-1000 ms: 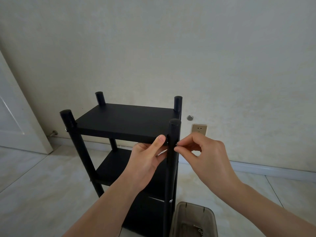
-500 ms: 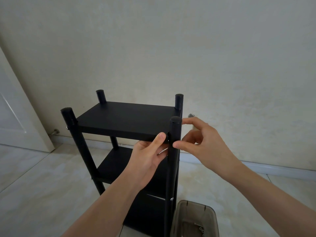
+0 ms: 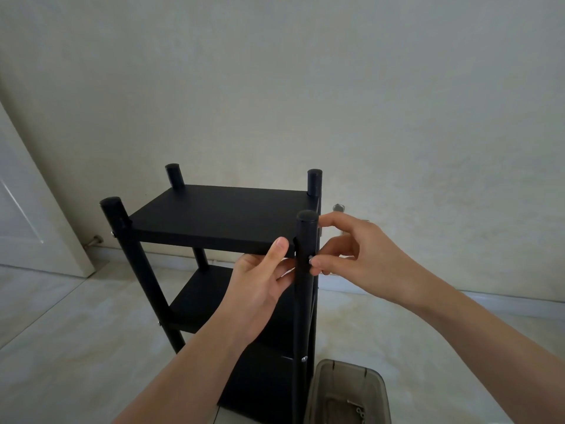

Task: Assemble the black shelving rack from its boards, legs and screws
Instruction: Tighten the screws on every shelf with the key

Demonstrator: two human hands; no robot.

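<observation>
At R hand fingertips: screw.

a plain cream wall fills most of what's ahead, its plaster faintly mottled and lit softly and evenly. on the left a white door stands open at an angle, a panel line showing on its face, and a small metal doorstop juts from the wall low beside its bottom corner. a pale baseboard runs along the foot of the wall. the floor is glossy marble-look tile in beige and cream, with thin grout lines crossing it. low on the wall to the right sits a small round metal fitting; what it is i cannot tell.
</observation>
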